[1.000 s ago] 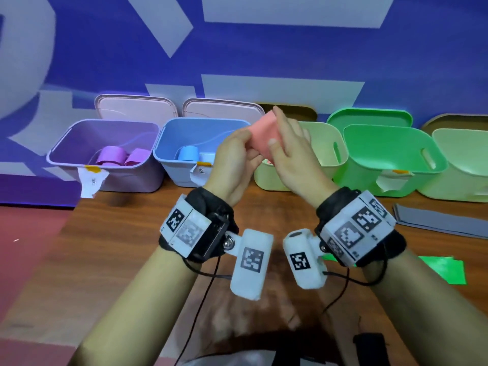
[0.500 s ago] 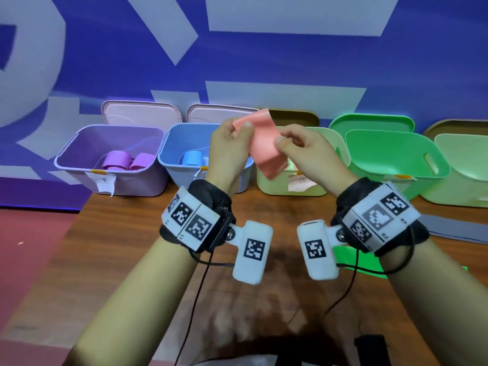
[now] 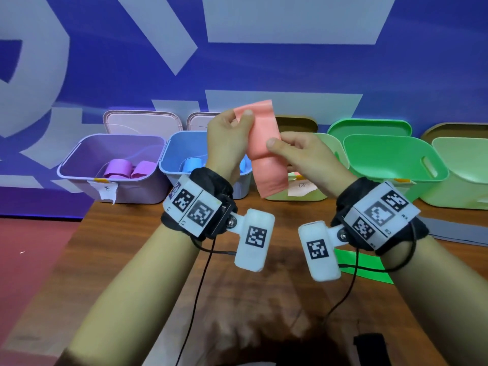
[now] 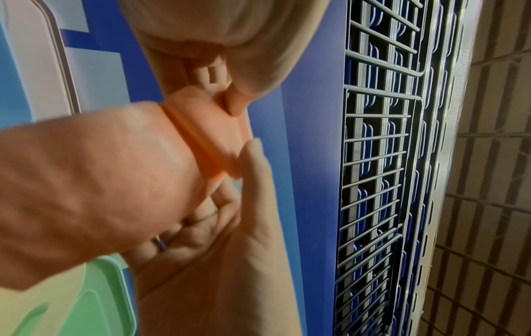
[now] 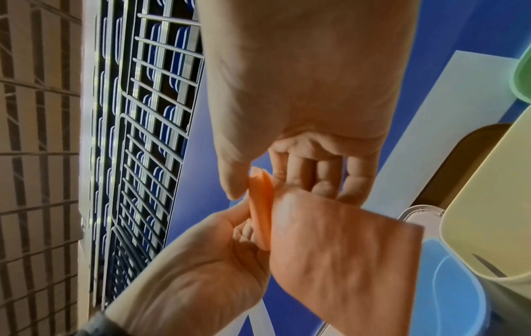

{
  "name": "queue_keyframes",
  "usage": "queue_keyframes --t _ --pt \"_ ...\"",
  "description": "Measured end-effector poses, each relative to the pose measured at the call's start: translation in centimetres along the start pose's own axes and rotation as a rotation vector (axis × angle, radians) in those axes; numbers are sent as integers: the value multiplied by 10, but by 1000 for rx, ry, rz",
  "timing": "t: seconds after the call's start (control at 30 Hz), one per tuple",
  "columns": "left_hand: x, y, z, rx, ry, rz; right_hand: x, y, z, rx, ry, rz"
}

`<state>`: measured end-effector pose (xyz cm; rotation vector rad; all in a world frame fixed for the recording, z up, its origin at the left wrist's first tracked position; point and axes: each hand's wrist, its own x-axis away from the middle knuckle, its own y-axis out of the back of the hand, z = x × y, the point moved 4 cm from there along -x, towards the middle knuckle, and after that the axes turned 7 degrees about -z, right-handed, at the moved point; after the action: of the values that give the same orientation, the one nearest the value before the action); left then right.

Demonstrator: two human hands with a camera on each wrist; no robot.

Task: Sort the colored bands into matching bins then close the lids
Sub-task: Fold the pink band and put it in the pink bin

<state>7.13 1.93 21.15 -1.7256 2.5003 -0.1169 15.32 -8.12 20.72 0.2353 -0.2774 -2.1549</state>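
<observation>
Head view, nearest first: two bare forearms rise from the bottom edge over a brown wooden table, each wrist wrapped in a black strap carrying white marker blocks and a white camera pod with a trailing cable. A bright green band lies flat on the table beneath the right wrist, and a grey band lies farther right, near the bins.

Above the table, both hands hold a pink band up in the air in front of the bins. The left hand pinches its upper end between thumb and fingers; the right hand pinches it lower down, thumb pressed on the near face, and the free end hangs below toward the table. In the left wrist view the band fills the foreground, blurred, with the right hand just behind it. The right wrist view shows the thumb and fingers of the right hand closed on a fold of the band, the left hand below it.

Behind stands a row of open bins at the table's far edge: a purple bin holding rolled purple bands, a blue bin holding a rolled blue band, a pale yellow-green bin partly hidden by the hands, a green bin, and another pale green bin. Lids lean upright behind them against a blue and white wall.
</observation>
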Motion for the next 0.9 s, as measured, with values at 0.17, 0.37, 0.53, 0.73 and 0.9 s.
queue_keyframes --t 0.17,0.37,0.53,0.73,0.9 --pt "-2 2 2 40 94 73 -3 8 -12 -27 -106 -20" --pt "-1 0 5 70 168 187 -4 11 -26 -175 -263 -7" --pt "19 -3 -2 26 -60 309 -2 17 -29 -377 -394 9" --pt "48 -9 -9 -59 -363 496 -1 24 -22 -534 -431 -3" --pt "54 -9 -2 -206 -498 572 3 27 -20 -533 -466 -34"
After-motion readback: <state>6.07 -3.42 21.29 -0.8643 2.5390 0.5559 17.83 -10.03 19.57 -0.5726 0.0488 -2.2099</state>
